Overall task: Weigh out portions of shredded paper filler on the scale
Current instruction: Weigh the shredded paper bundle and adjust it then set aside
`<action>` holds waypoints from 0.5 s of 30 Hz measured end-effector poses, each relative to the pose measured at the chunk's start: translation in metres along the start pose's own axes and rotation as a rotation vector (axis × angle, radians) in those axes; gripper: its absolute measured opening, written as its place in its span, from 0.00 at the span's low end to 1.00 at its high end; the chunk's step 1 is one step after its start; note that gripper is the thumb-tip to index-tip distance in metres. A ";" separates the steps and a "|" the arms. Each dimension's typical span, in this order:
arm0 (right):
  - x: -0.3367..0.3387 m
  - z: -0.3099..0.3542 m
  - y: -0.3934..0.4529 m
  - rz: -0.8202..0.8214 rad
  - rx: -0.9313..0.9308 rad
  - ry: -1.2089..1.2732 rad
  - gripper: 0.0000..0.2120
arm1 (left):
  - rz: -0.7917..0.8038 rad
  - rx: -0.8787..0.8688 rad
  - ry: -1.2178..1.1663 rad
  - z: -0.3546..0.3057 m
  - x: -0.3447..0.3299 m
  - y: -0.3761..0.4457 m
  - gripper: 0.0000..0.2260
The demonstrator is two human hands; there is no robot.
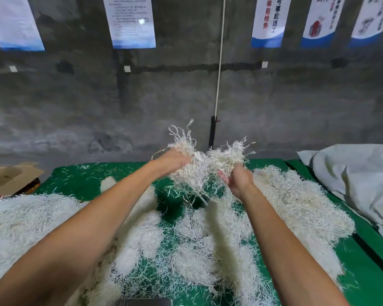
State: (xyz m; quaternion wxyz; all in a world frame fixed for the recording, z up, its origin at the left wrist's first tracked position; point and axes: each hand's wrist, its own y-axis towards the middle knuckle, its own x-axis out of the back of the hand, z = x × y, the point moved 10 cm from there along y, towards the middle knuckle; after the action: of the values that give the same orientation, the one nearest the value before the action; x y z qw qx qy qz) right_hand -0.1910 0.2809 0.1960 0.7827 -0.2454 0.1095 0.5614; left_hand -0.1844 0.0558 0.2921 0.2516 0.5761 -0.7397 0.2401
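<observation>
A clump of shredded paper [205, 167] is gripped at mid-frame, above the green table [363, 281], by the left hand [173, 161] and right hand [238, 178], fingers curled into it, seemingly to pull off a portion for a scale not clearly seen.

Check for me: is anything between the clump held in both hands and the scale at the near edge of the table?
Nothing solid shows. Left hand and right hand hold the clump up over the green table. Only loose piles of filler lie between it and the dark object at the bottom edge, probably the scale.
</observation>
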 end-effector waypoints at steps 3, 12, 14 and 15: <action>-0.026 0.028 -0.008 0.004 0.063 0.021 0.09 | 0.109 -0.109 0.597 0.001 -0.038 0.003 0.10; 0.012 0.020 0.008 -0.214 0.012 0.017 0.15 | -0.335 0.302 -0.856 0.081 0.023 -0.006 0.24; 0.037 0.023 0.015 -0.281 0.085 -0.218 0.17 | -0.468 0.398 -1.164 0.116 0.037 -0.017 0.26; 0.042 0.022 0.018 -0.275 0.126 -0.342 0.19 | -0.476 0.406 -1.254 0.122 0.039 -0.020 0.26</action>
State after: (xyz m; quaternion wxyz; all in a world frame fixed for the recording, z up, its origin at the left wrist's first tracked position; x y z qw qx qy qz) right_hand -0.1951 0.3310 0.1909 0.8729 -0.1102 -0.0245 0.4747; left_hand -0.1851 -0.0557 0.2264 -0.2892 0.7880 -0.5395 -0.0658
